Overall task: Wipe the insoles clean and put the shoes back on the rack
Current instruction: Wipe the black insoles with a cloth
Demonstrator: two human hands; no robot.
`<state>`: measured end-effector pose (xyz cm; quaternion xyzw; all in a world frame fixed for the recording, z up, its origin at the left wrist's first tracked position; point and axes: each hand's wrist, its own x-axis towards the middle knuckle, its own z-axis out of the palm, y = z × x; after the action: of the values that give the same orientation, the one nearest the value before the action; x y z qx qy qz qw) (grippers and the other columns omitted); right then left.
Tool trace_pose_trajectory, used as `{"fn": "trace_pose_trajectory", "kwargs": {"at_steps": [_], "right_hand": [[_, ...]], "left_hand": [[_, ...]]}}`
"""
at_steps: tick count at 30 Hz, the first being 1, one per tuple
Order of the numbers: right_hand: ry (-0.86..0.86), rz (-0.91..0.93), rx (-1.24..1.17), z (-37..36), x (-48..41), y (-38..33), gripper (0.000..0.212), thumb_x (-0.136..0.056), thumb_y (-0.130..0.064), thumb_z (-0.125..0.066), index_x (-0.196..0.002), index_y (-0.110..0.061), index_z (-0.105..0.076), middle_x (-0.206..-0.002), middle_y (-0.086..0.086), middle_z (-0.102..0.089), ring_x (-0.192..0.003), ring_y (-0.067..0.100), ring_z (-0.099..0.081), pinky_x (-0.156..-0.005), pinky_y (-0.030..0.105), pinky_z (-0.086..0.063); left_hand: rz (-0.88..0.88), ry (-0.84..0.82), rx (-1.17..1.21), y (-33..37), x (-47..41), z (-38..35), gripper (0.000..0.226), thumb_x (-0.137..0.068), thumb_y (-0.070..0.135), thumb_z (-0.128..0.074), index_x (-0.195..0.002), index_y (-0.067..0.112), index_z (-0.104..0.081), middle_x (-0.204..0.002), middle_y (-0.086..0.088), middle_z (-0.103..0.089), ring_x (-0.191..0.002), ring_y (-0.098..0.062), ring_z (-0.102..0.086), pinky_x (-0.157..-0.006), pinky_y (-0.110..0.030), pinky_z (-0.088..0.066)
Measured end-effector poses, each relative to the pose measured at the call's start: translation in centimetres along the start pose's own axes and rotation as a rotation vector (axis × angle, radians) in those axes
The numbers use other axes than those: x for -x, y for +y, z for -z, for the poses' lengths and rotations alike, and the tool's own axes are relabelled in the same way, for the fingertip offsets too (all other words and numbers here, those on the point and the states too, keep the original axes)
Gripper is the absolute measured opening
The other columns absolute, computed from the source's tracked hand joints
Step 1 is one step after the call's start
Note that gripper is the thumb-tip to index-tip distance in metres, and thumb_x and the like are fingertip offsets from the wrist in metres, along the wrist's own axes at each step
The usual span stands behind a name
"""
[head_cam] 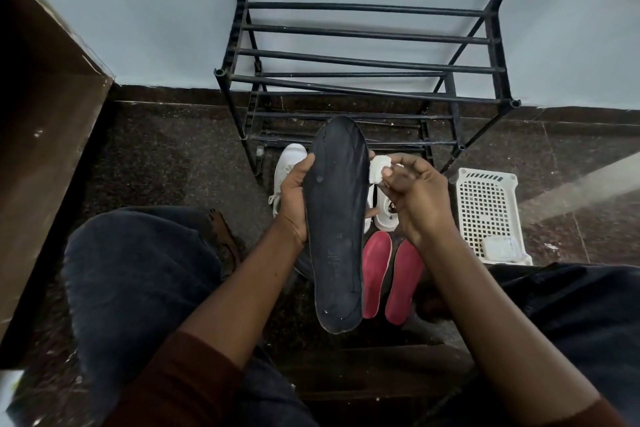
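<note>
**Black insole in one grip, white wad pinched in the other**

Head view: the left grip [294, 196] is curled round the left edge of a black insole [337, 225], thumb lying on its face and fingers behind it. It holds the insole lengthwise in front of the black shoe rack [363, 55], with one end reaching up across the rack's lowest bars. The right grip [415, 198] pinches a small white wad of cloth [378, 168] between thumb and fingertips, with the wad right at the insole's right edge, near the end toward the rack.

On the dark floor [166, 149] just in front of the rack stand two white shoes, one [287, 170] to the left of the insole and one [386, 215] largely hidden behind the right grip. Further from the rack, two red insoles [375, 274] lie side by side. To the right of the rack sits a white perforated basket [488, 211] with a pale packet [500, 248] inside.
</note>
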<state>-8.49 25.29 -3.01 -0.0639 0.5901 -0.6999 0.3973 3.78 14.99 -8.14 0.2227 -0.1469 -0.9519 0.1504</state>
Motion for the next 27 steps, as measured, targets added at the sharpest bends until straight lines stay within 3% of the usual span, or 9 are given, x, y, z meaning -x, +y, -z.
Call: {"fn": "trace_pose_trajectory", "kwargs": {"at_steps": [2,5,11,15,17,19,22,24,27], "right_hand": [[-0.025,-0.059,-0.071,0.1,-0.1,-0.1,0.023,-0.085,0.01,-0.053,-0.084,-0.011,-0.062,-0.063,-0.004,-0.064,-0.062,0.005,-0.061,-0.063,0.018,-0.055],[-0.05,-0.029,-0.062,0.3,-0.1,-0.3,0.023,-0.085,0.009,-0.055,-0.087,-0.012,-0.063,-0.07,-0.003,-0.065,-0.067,0.007,-0.062,-0.064,0.019,-0.055],[0.099,0.543,0.748,-1.6,-0.8,-0.6,0.027,-0.078,-0.005,-0.071,-0.099,-0.017,-0.059,-0.082,-0.012,-0.067,-0.077,-0.001,-0.063,-0.074,0.018,-0.05],[0.021,0.701,1.028,-2.8,-0.6,1.3,0.03,-0.085,-0.005,-0.061,-0.111,-0.009,-0.048,-0.097,0.006,-0.071,-0.085,0.027,-0.065,-0.067,0.022,-0.038],[-0.092,0.72,1.091,-2.6,0.3,2.9,0.026,-0.088,-0.007,-0.058,-0.111,-0.007,-0.046,-0.098,0.011,-0.07,-0.084,0.031,-0.066,-0.065,0.022,-0.04],[-0.208,0.707,1.162,-1.8,1.5,4.6,0.024,-0.09,-0.01,-0.055,-0.112,-0.007,-0.045,-0.097,0.016,-0.069,-0.082,0.034,-0.066,-0.065,0.033,-0.051],[-0.284,0.66,1.185,-0.8,2.3,5.8,0.026,-0.091,-0.012,-0.054,-0.114,-0.007,-0.044,-0.097,0.018,-0.067,-0.085,0.036,-0.065,-0.066,0.043,-0.052],[-0.236,0.661,1.168,-0.7,1.4,5.5,0.028,-0.09,-0.01,-0.055,-0.116,-0.006,-0.044,-0.1,0.016,-0.068,-0.086,0.035,-0.066,-0.067,0.042,-0.054],[-0.01,0.672,1.102,-1.0,-1.2,3.9,0.029,-0.087,-0.009,-0.059,-0.113,-0.009,-0.044,-0.098,0.013,-0.07,-0.085,0.032,-0.067,-0.066,0.028,-0.046]], "left_hand": [[0.008,-0.054,0.009,0.1,0.1,0.0,0.052,-0.085,0.039,-0.043,-0.103,0.001,-0.072,-0.099,-0.017,-0.072,-0.087,-0.03,-0.07,-0.072,-0.046,-0.057],[-0.001,-0.092,0.011,0.3,0.0,0.1,0.049,-0.086,0.034,-0.041,-0.1,0.001,-0.073,-0.098,-0.016,-0.072,-0.088,-0.029,-0.071,-0.072,-0.043,-0.057],[-0.045,-0.026,-0.145,-0.3,-0.6,-0.5,0.044,-0.086,0.036,-0.046,-0.106,0.007,-0.072,-0.104,-0.014,-0.071,-0.093,-0.028,-0.068,-0.085,-0.041,-0.054],[-0.096,0.028,-0.149,-0.4,-0.7,-0.2,0.043,-0.091,0.033,-0.041,-0.099,0.008,-0.074,-0.095,-0.011,-0.073,-0.087,-0.023,-0.069,-0.081,-0.031,-0.055],[-0.115,0.063,-0.143,-0.3,-0.6,0.2,0.043,-0.089,0.036,-0.044,-0.1,0.007,-0.074,-0.094,-0.012,-0.073,-0.086,-0.024,-0.069,-0.08,-0.031,-0.055],[-0.115,0.096,-0.135,-0.3,-0.5,0.5,0.043,-0.084,0.038,-0.052,-0.099,0.005,-0.073,-0.093,-0.013,-0.072,-0.084,-0.025,-0.069,-0.077,-0.031,-0.056],[-0.105,0.138,-0.129,-0.8,-0.6,0.7,0.042,-0.082,0.036,-0.053,-0.097,0.003,-0.073,-0.091,-0.014,-0.072,-0.082,-0.026,-0.069,-0.074,-0.031,-0.056],[-0.073,0.139,-0.157,-1.0,-0.6,0.5,0.043,-0.083,0.037,-0.05,-0.094,0.004,-0.075,-0.09,-0.013,-0.073,-0.081,-0.025,-0.069,-0.076,-0.03,-0.056],[-0.051,0.137,-0.177,-1.4,-0.6,0.4,0.04,-0.084,0.035,-0.049,-0.093,0.006,-0.075,-0.088,-0.012,-0.073,-0.081,-0.024,-0.069,-0.077,-0.03,-0.055]]}}
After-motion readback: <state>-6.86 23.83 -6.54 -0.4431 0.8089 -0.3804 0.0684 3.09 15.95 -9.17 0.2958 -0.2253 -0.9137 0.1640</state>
